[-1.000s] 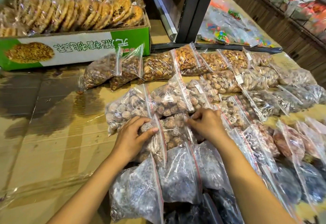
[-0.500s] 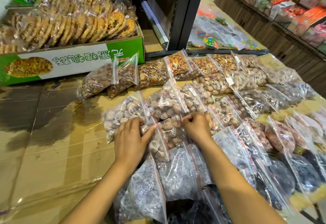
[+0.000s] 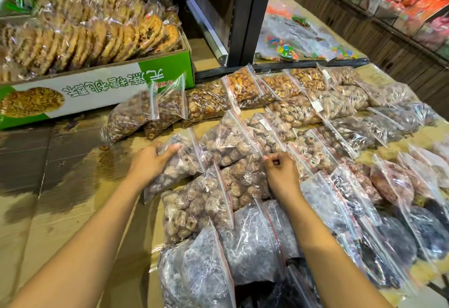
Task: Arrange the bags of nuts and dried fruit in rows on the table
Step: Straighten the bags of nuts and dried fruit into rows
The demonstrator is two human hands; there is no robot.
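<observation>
Clear zip bags of nuts and dried fruit lie in slanted rows on the cardboard-covered table (image 3: pixel 60 210). My left hand (image 3: pixel 150 162) grips the left end of a bag of pale brown dried fruit (image 3: pixel 184 162) at the left of the second row. My right hand (image 3: pixel 279 174) pinches the top edge of a similar bag (image 3: pixel 245 181) just below it. A bag of the same fruit (image 3: pixel 194 210) lies nearer me. Dark dried-fruit bags (image 3: pixel 255 242) fill the front row. Golden nut bags (image 3: pixel 245 86) form the back row.
A green-and-white carton of wrapped round biscuits (image 3: pixel 97 89) stands at the back left. A black shelf post (image 3: pixel 250 16) rises behind the bags, with candy packs (image 3: pixel 291 40) beyond it. Wooden shelving with colourful packets (image 3: pixel 401 4) runs along the right. Bare cardboard spreads left.
My left hand has moved up and left from the lower fruit bag onto the bag at the left of the second row. My right hand stays at the middle bag's top edge.
</observation>
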